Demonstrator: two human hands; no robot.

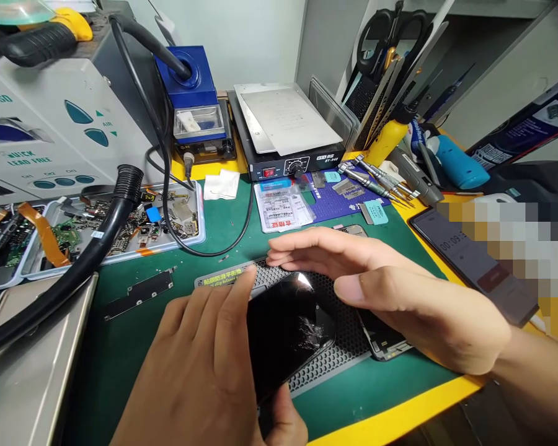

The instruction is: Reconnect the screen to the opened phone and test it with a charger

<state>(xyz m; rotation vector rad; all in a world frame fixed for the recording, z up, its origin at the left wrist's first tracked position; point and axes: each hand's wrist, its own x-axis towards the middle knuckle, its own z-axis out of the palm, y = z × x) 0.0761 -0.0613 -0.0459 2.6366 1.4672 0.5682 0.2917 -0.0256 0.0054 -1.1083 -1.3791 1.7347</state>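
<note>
Left hand (190, 365) clamped on glossy black phone screen (276, 341); right hand (418, 303), thumb and fingers apart. One-sided grip could let it slip onto honeycomb mat (314, 368).

Black-handled scissors (376, 69) near a yellow bottle (385, 144), a metal sheet (288, 118) atop a black BY-940 unit (317, 165)

Station (41, 139) — "ESD", "LEAD FREE"; black unit (279, 164) — "BY-940"

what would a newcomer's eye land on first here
Probably the glossy black screen in the left hand, over a honeycomb mat, with the right hand curved beside it. Next, the thick black hose slanting across the left side and the yellow bottle at upper right.
</note>
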